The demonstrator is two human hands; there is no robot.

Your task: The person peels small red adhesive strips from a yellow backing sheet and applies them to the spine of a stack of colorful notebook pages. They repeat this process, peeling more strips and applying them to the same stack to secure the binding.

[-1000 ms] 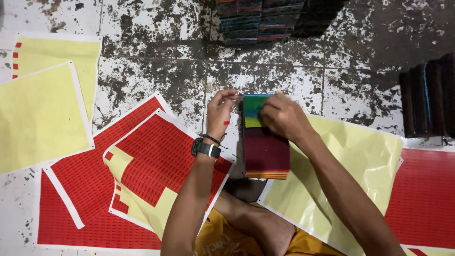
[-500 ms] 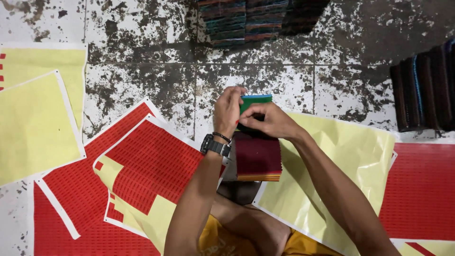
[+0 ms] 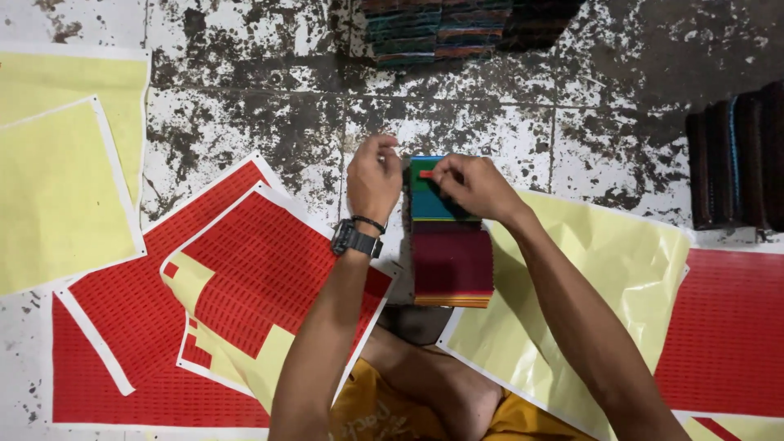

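1. Floor [image 3: 269, 122]: worn tile, red sticker sheets [image 3: 269, 269] at near-left, yellow backing sheet [image 3: 604, 286] near-right.
2. Fabric swatch stack [image 3: 452, 261]: mid-floor, by person's knee.
3. Left hand [image 3: 374, 178]: curled vs stack's far-left edge.
4. Right hand [image 3: 474, 186]: fingers pinched on small red sticker [image 3: 425, 174] atop stack.

I am seeing two bare forearms with no sleeves reaching the wrists. The left hand [image 3: 374, 181] is wearing a black wristwatch [image 3: 356, 239] with a thin dark band beside it. The right hand [image 3: 474, 186] is wearing nothing. Mustard-yellow clothing [image 3: 369, 408] is showing at the bottom edge.
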